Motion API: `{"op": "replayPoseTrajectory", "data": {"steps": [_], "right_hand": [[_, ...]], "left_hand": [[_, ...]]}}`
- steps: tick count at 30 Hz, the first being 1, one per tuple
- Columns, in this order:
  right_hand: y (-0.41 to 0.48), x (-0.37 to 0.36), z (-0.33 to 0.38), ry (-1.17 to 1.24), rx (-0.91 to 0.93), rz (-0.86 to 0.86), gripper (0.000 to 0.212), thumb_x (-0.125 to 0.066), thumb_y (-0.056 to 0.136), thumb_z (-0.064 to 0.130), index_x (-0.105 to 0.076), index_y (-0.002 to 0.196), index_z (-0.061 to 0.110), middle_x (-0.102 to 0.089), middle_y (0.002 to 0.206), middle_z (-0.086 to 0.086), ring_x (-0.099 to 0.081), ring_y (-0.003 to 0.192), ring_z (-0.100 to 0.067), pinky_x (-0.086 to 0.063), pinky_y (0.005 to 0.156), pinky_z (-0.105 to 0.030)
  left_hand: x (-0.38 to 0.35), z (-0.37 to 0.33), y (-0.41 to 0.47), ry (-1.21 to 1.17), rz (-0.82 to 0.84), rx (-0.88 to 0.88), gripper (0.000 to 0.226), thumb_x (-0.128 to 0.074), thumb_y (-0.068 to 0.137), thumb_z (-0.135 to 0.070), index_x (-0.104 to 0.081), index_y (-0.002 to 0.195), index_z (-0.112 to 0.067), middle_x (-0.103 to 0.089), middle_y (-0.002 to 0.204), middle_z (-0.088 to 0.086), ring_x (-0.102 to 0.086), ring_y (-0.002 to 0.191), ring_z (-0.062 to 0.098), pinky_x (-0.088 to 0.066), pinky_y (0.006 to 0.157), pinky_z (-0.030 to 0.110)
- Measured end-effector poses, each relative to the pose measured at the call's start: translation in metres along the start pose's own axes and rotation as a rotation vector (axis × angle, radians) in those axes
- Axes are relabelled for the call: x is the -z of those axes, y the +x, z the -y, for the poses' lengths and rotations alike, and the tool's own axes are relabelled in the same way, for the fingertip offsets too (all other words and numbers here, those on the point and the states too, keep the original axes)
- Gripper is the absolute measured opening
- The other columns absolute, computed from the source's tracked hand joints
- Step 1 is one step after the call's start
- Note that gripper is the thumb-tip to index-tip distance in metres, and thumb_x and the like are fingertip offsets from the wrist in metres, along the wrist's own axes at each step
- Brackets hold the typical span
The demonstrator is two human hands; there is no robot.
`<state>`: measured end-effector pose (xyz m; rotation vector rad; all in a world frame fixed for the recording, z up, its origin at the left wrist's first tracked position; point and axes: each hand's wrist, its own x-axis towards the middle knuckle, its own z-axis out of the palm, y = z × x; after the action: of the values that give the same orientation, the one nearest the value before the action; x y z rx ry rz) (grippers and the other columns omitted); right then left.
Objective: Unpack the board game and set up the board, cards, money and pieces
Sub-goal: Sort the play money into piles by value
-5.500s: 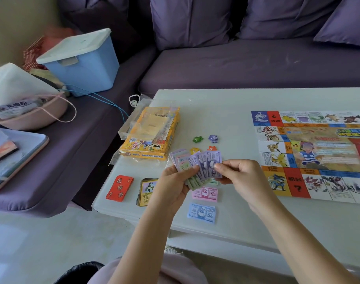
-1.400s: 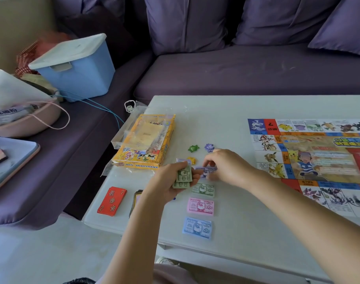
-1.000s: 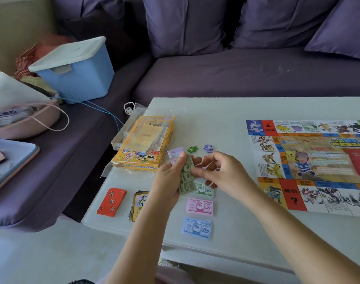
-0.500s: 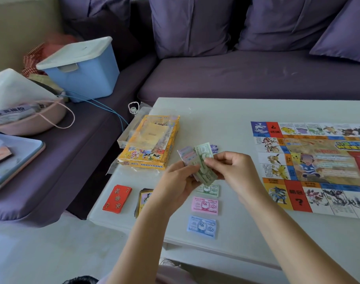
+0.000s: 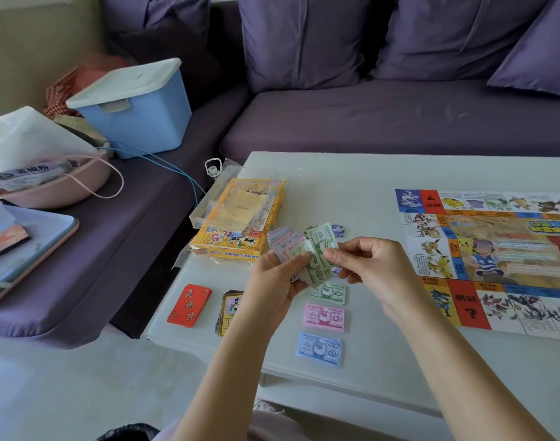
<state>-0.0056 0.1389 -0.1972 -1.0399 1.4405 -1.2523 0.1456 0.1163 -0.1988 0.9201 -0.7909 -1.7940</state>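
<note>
Head view: since about a second and a half ago the right hand (image 5: 371, 265) has come up off the table (image 5: 351, 186) and now pinches a green note (image 5: 320, 249) jutting from the fanned money (image 5: 285, 246), which the left hand (image 5: 272, 281) grips above the table's near-left part. Toward the near edge lie the green stack (image 5: 328, 293) marked 2000, the pink stack (image 5: 324, 317) marked 1000 and the blue stack (image 5: 319, 349) marked 500. Red deck (image 5: 189, 301), near-left corner, reads 机会卡. Board (image 5: 495, 259) lies toward the right edge.
</note>
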Motion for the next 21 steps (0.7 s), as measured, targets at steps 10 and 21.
{"op": "replayPoseTrajectory", "data": {"steps": [10,21], "right_hand": [[-0.013,-0.005,-0.007,0.128,-0.031,-0.033,0.006,-0.076,0.076,0.015,-0.073,0.078,0.01,-0.072,0.074,-0.015,-0.068,0.062,-0.016,-0.056,0.06,-0.02],[-0.016,-0.006,-0.012,0.111,0.051,-0.161,0.01,-0.072,0.081,0.008,-0.07,0.077,0.016,-0.069,0.061,-0.004,-0.067,0.056,-0.015,-0.055,0.055,-0.02]], "left_hand": [[-0.003,0.004,0.0,0.008,-0.102,-0.075,0.012,-0.059,0.084,0.004,-0.062,0.096,0.003,-0.072,0.078,0.011,-0.071,0.069,0.018,-0.055,0.058,0.022],[-0.003,0.008,-0.003,0.067,0.008,-0.006,0.02,-0.055,0.084,0.014,-0.063,0.096,0.001,-0.073,0.086,0.011,-0.071,0.08,0.02,-0.058,0.069,0.025]]}}
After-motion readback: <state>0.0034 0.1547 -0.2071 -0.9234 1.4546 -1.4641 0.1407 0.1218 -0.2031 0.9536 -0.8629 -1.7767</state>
